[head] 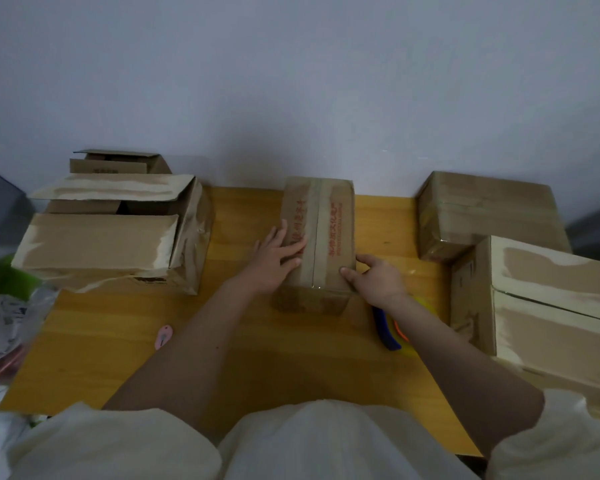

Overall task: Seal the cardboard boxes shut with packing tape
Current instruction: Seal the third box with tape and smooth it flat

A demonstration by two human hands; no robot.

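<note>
Two hands on the middle box (317, 237), which sits mid-tabletop (118, 341) with tape already down its centre seam. Left hand (276, 258) lies flat, fingers straight, pressing the top left of the seam; right hand (378, 278) has its grip curled round the near right corner. Risks: tape at the near edge looks wrinkled and shiny, so pressing unevenly could trap a crease or leave the end lifted, and the seal peels later. Pushing with the left only could slide the box toward the wall if the right grip slackens. Tape dispenser (392, 327) lies just behind the right wrist, half hidden; pulling the arm back could knock it off the edge. Left box (111, 237) has open flaps, far left one (118, 162) too; right front box (551, 306) shows an untaped seam, so work remains.
</note>
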